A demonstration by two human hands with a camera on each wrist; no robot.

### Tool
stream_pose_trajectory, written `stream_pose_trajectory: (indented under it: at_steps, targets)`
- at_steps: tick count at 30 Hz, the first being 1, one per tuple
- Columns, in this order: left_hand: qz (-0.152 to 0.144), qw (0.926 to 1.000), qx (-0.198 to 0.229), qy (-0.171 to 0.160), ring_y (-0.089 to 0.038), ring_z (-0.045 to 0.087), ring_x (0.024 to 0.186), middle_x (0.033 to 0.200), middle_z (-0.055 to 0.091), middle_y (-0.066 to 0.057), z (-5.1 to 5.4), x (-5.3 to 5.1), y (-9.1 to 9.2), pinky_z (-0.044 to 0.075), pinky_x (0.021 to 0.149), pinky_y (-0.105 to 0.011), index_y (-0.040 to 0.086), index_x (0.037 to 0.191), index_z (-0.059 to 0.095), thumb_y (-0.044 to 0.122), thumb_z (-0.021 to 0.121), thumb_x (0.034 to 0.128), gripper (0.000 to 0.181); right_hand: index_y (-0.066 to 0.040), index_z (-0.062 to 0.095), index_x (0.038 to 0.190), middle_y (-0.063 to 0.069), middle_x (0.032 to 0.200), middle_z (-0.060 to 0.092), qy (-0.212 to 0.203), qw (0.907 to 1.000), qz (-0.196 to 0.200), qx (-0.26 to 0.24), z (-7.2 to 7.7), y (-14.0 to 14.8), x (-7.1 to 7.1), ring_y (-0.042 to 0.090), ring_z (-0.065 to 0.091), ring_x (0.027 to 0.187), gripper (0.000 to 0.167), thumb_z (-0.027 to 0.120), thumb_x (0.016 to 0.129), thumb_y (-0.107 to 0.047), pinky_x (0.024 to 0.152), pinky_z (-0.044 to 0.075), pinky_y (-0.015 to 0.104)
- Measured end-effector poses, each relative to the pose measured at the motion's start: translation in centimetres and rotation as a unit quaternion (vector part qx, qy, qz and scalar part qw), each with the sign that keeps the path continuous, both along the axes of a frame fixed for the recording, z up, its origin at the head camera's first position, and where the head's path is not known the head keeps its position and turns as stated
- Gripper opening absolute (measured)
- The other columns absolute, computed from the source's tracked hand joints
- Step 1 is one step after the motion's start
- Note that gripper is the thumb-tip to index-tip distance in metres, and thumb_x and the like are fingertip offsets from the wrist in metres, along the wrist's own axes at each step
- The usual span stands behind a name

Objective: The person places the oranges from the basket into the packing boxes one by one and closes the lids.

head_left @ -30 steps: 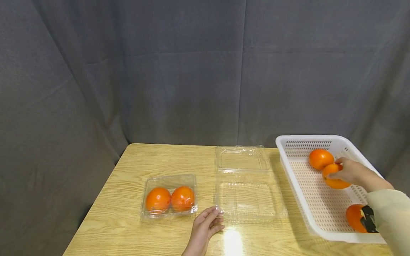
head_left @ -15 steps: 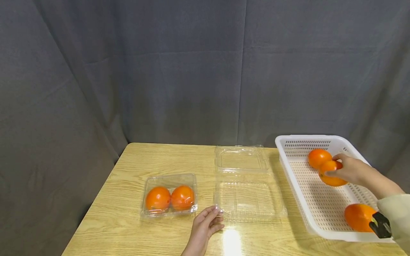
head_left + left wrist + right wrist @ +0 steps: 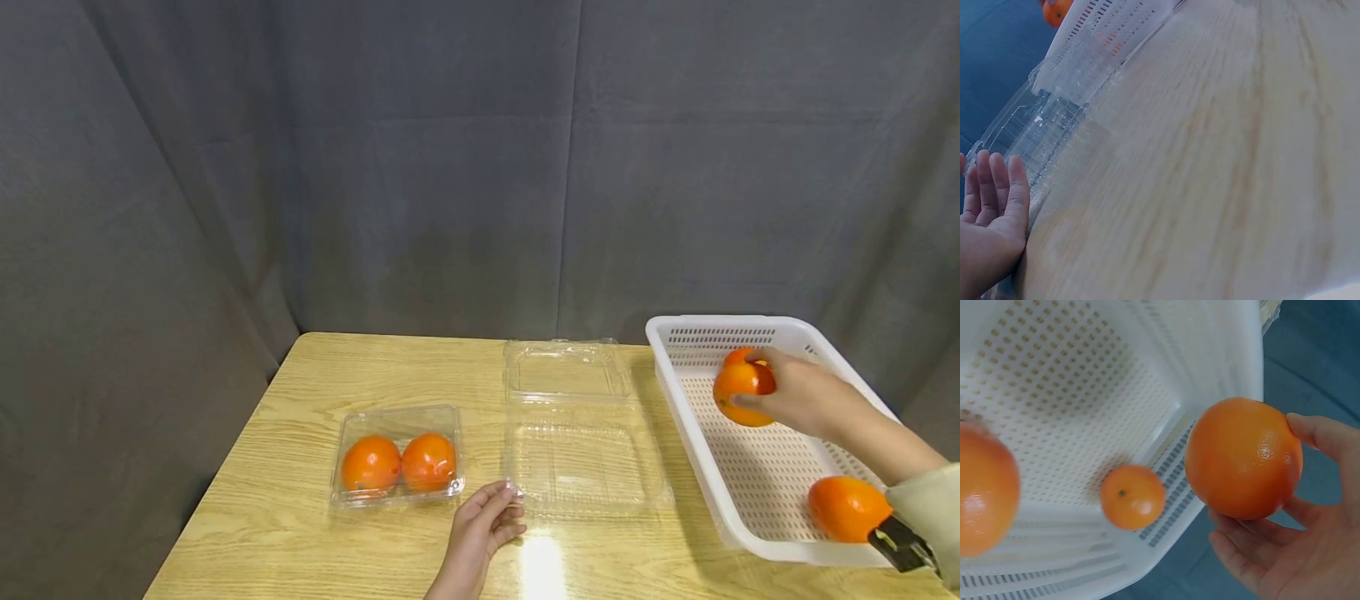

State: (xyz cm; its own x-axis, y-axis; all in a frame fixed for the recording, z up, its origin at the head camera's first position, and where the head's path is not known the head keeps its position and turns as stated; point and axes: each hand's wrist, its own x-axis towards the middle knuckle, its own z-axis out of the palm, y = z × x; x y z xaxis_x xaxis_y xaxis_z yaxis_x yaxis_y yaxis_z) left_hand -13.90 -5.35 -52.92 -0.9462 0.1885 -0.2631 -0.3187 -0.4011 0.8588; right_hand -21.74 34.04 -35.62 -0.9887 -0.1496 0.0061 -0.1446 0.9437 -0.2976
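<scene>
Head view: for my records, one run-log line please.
right grip: holds orange fruit over basket | left grip: touches open container | basket: two fruits inside

A round, glossy orange (image 3: 738, 402) is held in the right hand (image 3: 806, 400) over the white basket (image 3: 795, 552). The clear plastic clamshell (image 3: 581, 467) lies open, its near-left corner pinched by the left hand (image 3: 483, 525).

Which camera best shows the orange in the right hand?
The right wrist view: the orange looms large, mostly uncovered, in the right hand. The head view shows it smaller, partly hidden; the left wrist view shows an orange, probably this one, cut off at the top edge.
</scene>
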Motion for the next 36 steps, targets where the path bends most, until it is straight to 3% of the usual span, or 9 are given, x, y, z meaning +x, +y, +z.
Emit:
stream_pose_trajectory:
  at_steps: [5, 16, 24, 36]
  targets:
    - [-0.001, 1.0000, -0.002, -0.002, -0.012, 0.061, 0.089, 0.103, 0.064, -0.005, 0.0, 0.0, 0.0, 0.057, 0.081, -0.026, -0.004, 0.124, 0.056, 0.026, 0.062, 0.0990, 0.039, 0.010, 0.050, 0.126, 0.017, 0.092, 0.063, 0.016, 0.9997, 0.014, 0.007, 0.7, -1.8, 0.0, 0.029, 0.056, 0.078, 0.068, 0.078, 0.082, -0.034, 0.065, 0.048, 0.041]
    - [0.000, 1.0000, -0.002, -0.003, -0.012, 0.061, 0.089, 0.103, 0.065, -0.005, 0.1, -0.1, 0.0, 0.057, 0.080, -0.026, -0.005, 0.125, 0.055, 0.026, 0.063, 0.0986, 0.042, 0.002, 0.055, 0.127, 0.016, 0.101, 0.066, 0.059, 0.9973, 0.043, -0.007, 1.1, -6.7, 0.2, 0.029, 0.059, 0.082, 0.060, 0.078, 0.084, -0.033, 0.068, 0.049, 0.043]
    - [-0.004, 1.0000, 0.001, 0.002, -0.011, 0.061, 0.089, 0.102, 0.064, -0.005, 0.0, 0.0, 0.1, 0.057, 0.080, -0.025, -0.004, 0.122, 0.056, 0.025, 0.063, 0.0987, 0.038, 0.002, 0.053, 0.131, 0.023, 0.115, 0.064, 0.050, 0.9963, 0.053, -0.045, 0.7, -9.7, -0.1, 0.035, 0.062, 0.093, 0.062, 0.076, 0.086, -0.033, 0.079, 0.051, 0.052]
    - [-0.005, 0.9999, -0.001, 0.012, -0.012, 0.061, 0.090, 0.101, 0.065, -0.004, 0.1, -0.1, 0.0, 0.057, 0.081, -0.025, -0.002, 0.118, 0.059, 0.026, 0.062, 0.0992, 0.034, 0.000, 0.054, 0.130, 0.017, 0.111, 0.066, 0.022, 0.9947, 0.071, -0.072, -0.9, -13.4, -0.4, 0.030, 0.064, 0.090, 0.060, 0.077, 0.085, -0.032, 0.074, 0.054, 0.047]
